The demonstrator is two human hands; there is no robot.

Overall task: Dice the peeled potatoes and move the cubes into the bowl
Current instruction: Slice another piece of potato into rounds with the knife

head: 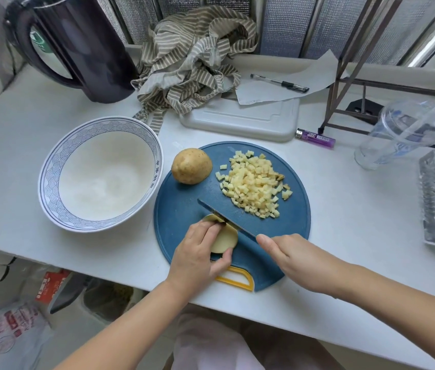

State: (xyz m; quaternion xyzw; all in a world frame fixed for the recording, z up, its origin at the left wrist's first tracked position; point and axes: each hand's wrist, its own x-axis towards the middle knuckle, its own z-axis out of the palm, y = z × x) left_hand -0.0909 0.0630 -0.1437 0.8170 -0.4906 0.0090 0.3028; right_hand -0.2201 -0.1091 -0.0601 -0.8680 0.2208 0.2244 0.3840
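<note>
Potato [191,166] between cubes [255,184] and bowl [50,169]

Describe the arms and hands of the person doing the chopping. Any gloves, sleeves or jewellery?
The left hand and right hand are bare: no gloves, and no rings, watch or bracelet that I can see. The left forearm and right forearm are uncovered, with no sleeve anywhere in the frame.

Left hand [197,255] curled fingers-down, right hand [289,256] clenched, forearms angled inward
</note>
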